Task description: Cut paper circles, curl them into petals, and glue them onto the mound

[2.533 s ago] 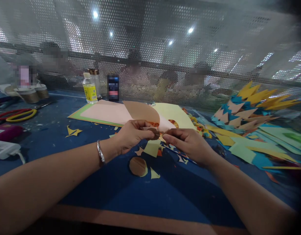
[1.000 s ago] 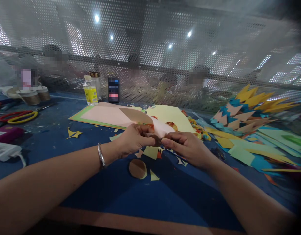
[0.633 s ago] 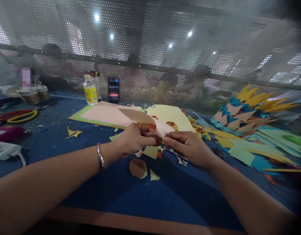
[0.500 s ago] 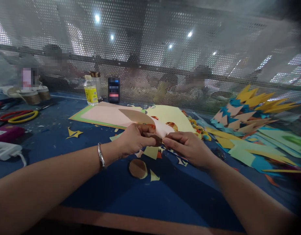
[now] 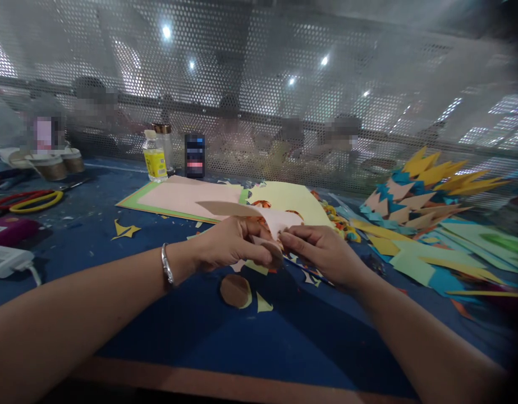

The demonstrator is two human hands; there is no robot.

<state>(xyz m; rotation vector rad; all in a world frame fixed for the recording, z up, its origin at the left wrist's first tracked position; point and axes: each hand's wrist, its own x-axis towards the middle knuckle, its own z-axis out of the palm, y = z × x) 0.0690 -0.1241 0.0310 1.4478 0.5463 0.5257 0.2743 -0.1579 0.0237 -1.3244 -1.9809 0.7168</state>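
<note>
Between the left hand (image 5: 229, 247) and right hand (image 5: 321, 252), a brown paper piece (image 5: 270, 247) is pinched.

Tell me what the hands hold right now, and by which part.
The left hand and right hand both pinch a curled pink-and-brown paper piece by its near lower edge, where their fingertips meet.

A slim, shiny silver bangle (image 5: 166, 266) rings the left wrist just behind the left hand (image 5: 229, 247); both forearms (image 5: 73, 314) are bare
</note>
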